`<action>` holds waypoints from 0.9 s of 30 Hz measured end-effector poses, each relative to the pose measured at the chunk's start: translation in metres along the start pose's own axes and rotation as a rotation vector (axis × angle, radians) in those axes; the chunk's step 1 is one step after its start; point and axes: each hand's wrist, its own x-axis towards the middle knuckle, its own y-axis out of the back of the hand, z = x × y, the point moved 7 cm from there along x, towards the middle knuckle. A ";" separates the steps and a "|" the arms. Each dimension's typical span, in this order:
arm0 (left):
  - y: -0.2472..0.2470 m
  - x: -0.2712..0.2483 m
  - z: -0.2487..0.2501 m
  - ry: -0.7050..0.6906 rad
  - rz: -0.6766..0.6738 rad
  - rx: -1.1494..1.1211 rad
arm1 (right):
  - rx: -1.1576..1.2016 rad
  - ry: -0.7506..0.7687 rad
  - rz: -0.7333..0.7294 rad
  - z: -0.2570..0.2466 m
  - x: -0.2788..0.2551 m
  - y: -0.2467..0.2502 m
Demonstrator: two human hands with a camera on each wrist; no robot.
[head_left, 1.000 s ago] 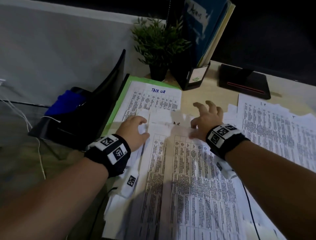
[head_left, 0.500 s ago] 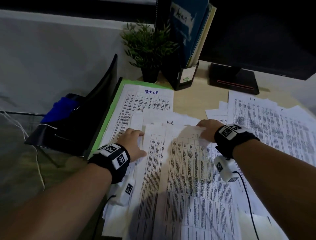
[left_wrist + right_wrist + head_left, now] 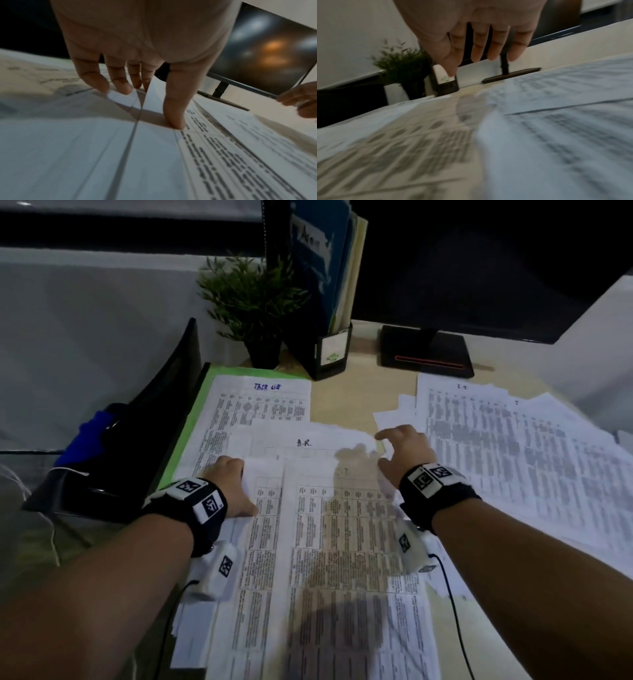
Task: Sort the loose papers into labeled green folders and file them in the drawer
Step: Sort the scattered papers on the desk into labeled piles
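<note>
Left hand (image 3: 233, 487) pinching my top sheet (image 3: 342, 542) edge at centre frame, right hand (image 3: 402, 451) spread, hovering: risk, sheets beneath dragging along.

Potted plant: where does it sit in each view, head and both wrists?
Head: potted plant at top centre, behind the green folder, left of the black file holder.
Left wrist: not in it.
Right wrist: potted plant at middle left, blurred, beyond the right hand.
Shared landmark: the file holder beside it.
</note>
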 end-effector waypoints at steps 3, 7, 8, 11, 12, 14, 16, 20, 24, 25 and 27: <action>0.007 -0.009 0.012 0.056 0.062 0.143 | -0.002 -0.200 -0.044 0.072 -0.010 0.017; 0.017 -0.025 0.040 0.052 0.138 0.321 | 0.213 -0.430 -0.010 0.184 -0.034 0.047; 0.017 -0.030 0.050 0.038 0.126 0.397 | 0.229 -0.436 0.005 0.205 -0.041 0.053; 0.020 -0.045 0.090 0.022 0.157 0.582 | 0.090 -0.321 -0.124 0.252 -0.057 0.050; 0.021 -0.048 0.108 0.024 0.189 0.599 | 0.005 -0.262 -0.225 0.260 -0.061 0.043; 0.022 -0.050 0.152 0.005 0.224 0.556 | -0.155 -0.143 -0.435 0.269 -0.074 0.024; 0.011 -0.049 0.211 -0.079 0.189 0.478 | -0.261 -0.040 -0.513 0.269 -0.082 0.013; -0.041 -0.048 0.330 -0.334 0.052 0.310 | -0.269 0.064 -0.479 0.269 -0.085 0.011; -0.090 -0.053 0.391 -0.333 -0.111 0.333 | -0.194 0.095 -0.453 0.279 -0.081 0.015; -0.099 -0.058 0.398 -0.329 -0.131 0.353 | -0.148 0.053 -0.436 0.284 -0.079 0.018; -0.112 -0.067 0.409 -0.330 -0.124 0.393 | 0.024 -0.071 -0.384 0.300 -0.074 0.026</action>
